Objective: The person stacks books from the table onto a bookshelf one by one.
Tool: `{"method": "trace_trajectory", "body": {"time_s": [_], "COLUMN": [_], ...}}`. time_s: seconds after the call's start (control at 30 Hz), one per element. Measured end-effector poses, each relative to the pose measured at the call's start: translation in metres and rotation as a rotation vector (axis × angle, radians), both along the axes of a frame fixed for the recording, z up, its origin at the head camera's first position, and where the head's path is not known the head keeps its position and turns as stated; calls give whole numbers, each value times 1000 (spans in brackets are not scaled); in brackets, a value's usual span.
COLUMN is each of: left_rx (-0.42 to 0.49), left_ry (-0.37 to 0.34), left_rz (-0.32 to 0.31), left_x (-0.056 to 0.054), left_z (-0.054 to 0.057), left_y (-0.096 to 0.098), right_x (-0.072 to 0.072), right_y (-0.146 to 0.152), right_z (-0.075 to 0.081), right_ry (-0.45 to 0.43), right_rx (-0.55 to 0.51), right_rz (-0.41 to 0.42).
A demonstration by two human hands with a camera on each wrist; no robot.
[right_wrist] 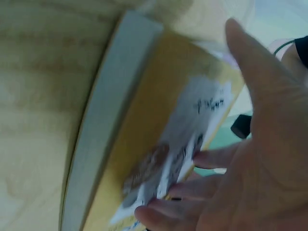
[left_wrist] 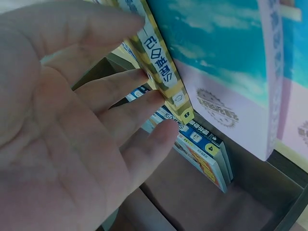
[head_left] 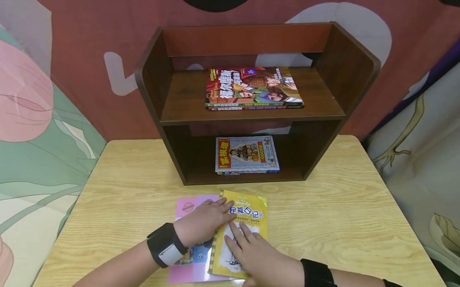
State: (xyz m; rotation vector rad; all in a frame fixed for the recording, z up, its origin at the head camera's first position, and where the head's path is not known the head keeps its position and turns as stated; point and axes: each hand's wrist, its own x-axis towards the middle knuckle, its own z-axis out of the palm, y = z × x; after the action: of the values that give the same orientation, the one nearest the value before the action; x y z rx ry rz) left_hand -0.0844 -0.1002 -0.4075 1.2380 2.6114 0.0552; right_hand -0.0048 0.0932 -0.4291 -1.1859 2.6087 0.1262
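A yellow comic-style book [head_left: 260, 235] lies slightly tilted on the wooden table, overlapping a pink book [head_left: 181, 274] beneath it. My left hand [head_left: 202, 222] reaches over the yellow book's upper left side, its fingers extended. In the left wrist view its fingertips are close to the yellow book's spine [left_wrist: 156, 53], with the pink-and-teal cover [left_wrist: 216, 53] alongside. Spread fingers of my right hand [head_left: 262, 256] rest on the lower right of the yellow cover. The right wrist view shows that cover [right_wrist: 149, 110] under the fingers, and the page edge is visible.
Behind the books stands a dark brown two-tier shelf [head_left: 337, 113]. Its upper tier holds a flat stack of red-covered books [head_left: 251, 88]; a blue-grey book stack [head_left: 247, 155] lies in the lower tier. Bare wooden table [head_left: 331, 216] extends to the right.
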Motion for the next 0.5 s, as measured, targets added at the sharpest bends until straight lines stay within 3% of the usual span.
{"method": "trace_trajectory", "body": {"time_s": [0.13, 0.27, 0.5], "left_rx": [14, 23, 20], "left_ry": [-27, -52, -53], "left_rz": [19, 34, 33], "left_x": [0, 1, 1], "left_z": [0, 1, 1], "left_y": [-1, -2, -2], "right_x": [4, 5, 4], "right_y": [-3, -4, -3], "right_z": [-1, -2, 2], "right_ry": [-10, -85, -138], "right_rx": [-15, -40, -86], "right_rz": [-31, -65, -79]}}
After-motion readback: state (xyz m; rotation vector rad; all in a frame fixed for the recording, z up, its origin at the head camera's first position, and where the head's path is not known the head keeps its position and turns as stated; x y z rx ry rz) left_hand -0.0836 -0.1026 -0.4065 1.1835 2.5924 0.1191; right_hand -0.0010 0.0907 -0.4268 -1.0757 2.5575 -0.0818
